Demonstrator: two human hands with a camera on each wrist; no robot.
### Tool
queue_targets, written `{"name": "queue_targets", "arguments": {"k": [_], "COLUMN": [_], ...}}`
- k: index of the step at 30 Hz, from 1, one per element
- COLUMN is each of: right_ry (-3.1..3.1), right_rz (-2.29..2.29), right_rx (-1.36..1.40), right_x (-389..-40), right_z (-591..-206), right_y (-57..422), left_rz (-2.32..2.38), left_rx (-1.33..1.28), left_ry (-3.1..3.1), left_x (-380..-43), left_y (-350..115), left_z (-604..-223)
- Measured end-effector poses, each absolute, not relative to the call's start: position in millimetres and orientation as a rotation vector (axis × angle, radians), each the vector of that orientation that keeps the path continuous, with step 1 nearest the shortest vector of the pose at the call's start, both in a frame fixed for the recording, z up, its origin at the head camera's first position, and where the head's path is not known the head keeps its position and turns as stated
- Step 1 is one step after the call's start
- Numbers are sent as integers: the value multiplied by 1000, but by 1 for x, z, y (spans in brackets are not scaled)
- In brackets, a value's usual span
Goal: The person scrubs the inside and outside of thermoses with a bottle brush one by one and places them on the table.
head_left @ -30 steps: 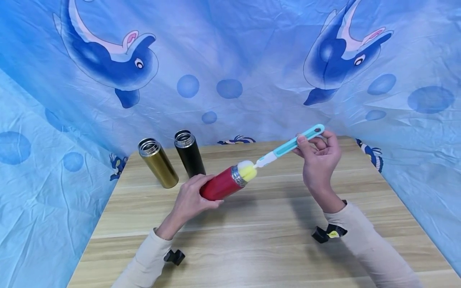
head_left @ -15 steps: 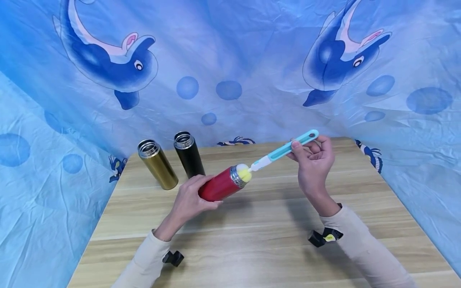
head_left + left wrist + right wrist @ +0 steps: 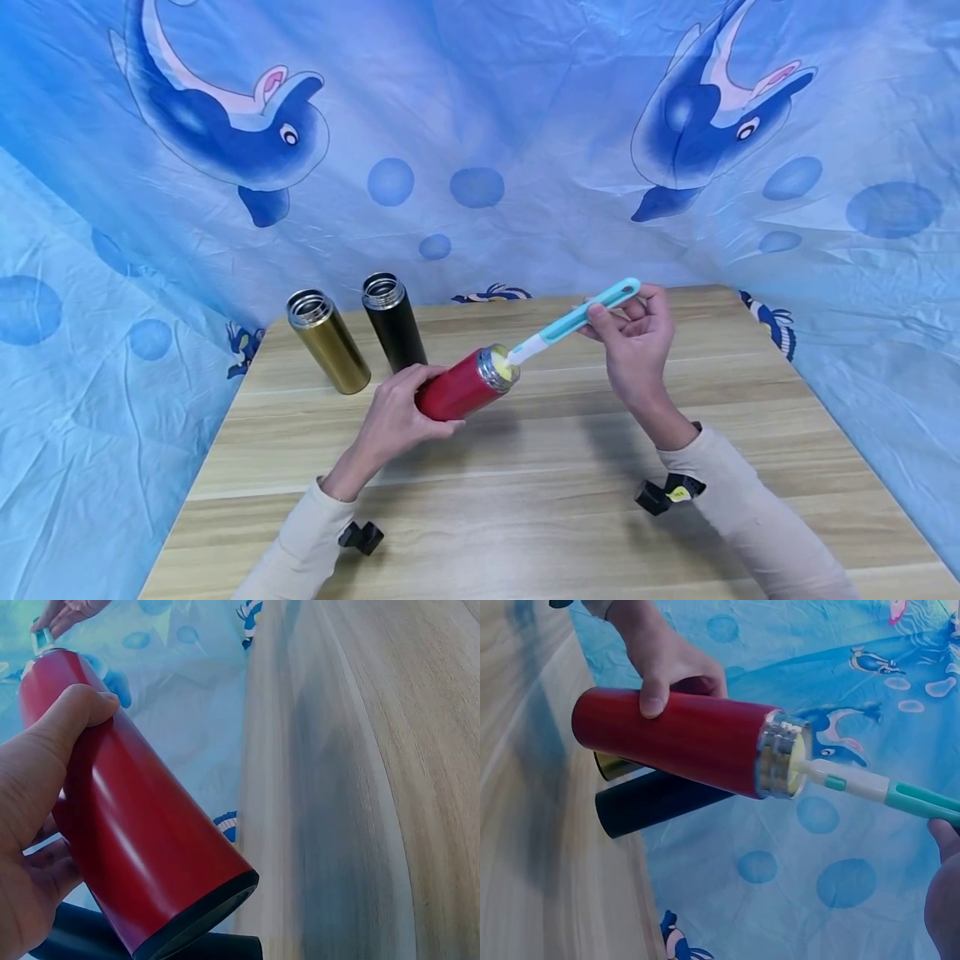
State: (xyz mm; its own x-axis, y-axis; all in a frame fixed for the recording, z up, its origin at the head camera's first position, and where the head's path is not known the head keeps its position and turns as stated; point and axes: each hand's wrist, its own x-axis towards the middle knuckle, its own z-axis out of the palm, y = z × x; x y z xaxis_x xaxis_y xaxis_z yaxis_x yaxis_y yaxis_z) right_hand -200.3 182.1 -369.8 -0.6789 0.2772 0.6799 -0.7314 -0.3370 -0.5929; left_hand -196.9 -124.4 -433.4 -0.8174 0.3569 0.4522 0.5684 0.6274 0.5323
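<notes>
My left hand point(image 3: 397, 408) grips a red thermos bottle point(image 3: 459, 388) round its lower body. The bottle is tilted above the table, its lidless steel mouth facing up and to the right. Between thumb and fingers, my right hand point(image 3: 637, 342) pinches the turquoise handle of a bottle brush point(image 3: 577, 318). The brush's yellow-and-white sponge head is inside the bottle's mouth, mostly hidden by the rim; in the right wrist view a bit of yellow sponge point(image 3: 798, 754) shows there. The brush's white neck point(image 3: 851, 778) sticks out of the opening.
A gold thermos bottle point(image 3: 330, 343) and a black thermos bottle point(image 3: 394, 323) stand upright and open at the back left of the wooden table point(image 3: 540, 500). Behind the table hangs a blue dolphin-print cloth point(image 3: 540, 108). A small black camera point(image 3: 362, 537) sits on the left wrist.
My right hand has moved left and slightly down, pushing the brush's sponge head from the bottle's mouth down into it. My left hand and the red thermos bottle have stayed nearly still.
</notes>
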Motion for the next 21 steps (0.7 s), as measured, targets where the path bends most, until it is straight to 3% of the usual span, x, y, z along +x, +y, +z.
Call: {"name": "queue_targets", "arguments": {"k": [14, 21], "right_ry": [-1413, -1360], "right_rz": [2063, 2135], "right_rx": [809, 759], "right_x": [-202, -205], "right_z": [-379, -383], "right_y": [168, 167], "left_rz": [-1065, -1107], "left_rx": [-774, -753], "left_ry": [-2621, -2636], "left_x": [-196, -195], "left_y": [-121, -123], "left_z": [-427, -428]}}
